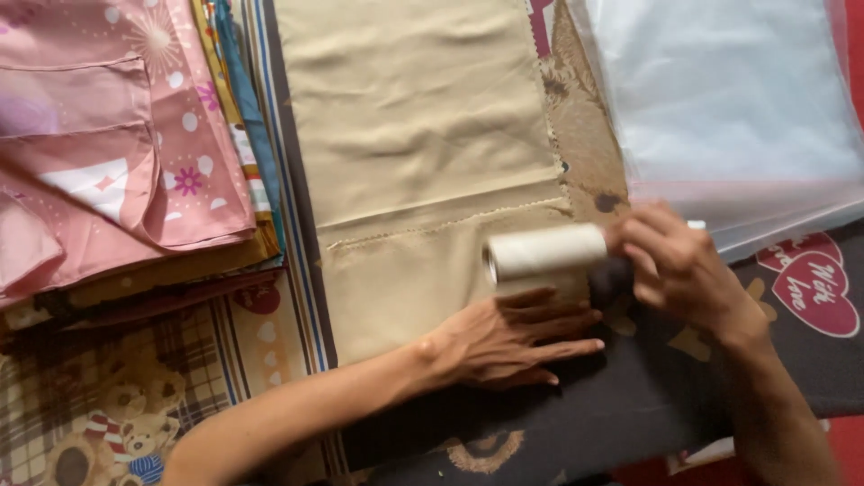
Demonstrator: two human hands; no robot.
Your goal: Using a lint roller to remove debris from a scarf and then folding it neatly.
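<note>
A folded beige cloth (423,117) lies flat in the middle, its stitched hem toward me. My left hand (513,337) presses flat, fingers spread, on the near edge of this cloth. My right hand (679,265) grips the dark handle end of a lint roller (544,254), whose pale cylinder lies across the cloth just above my left hand.
A stack of folded patterned fabrics, pink on top (108,144), sits at the left. Clear plastic bags (729,108) lie at the upper right. A dark printed sheet (630,396) covers the near surface, and a teddy-bear print cloth (99,405) shows at bottom left.
</note>
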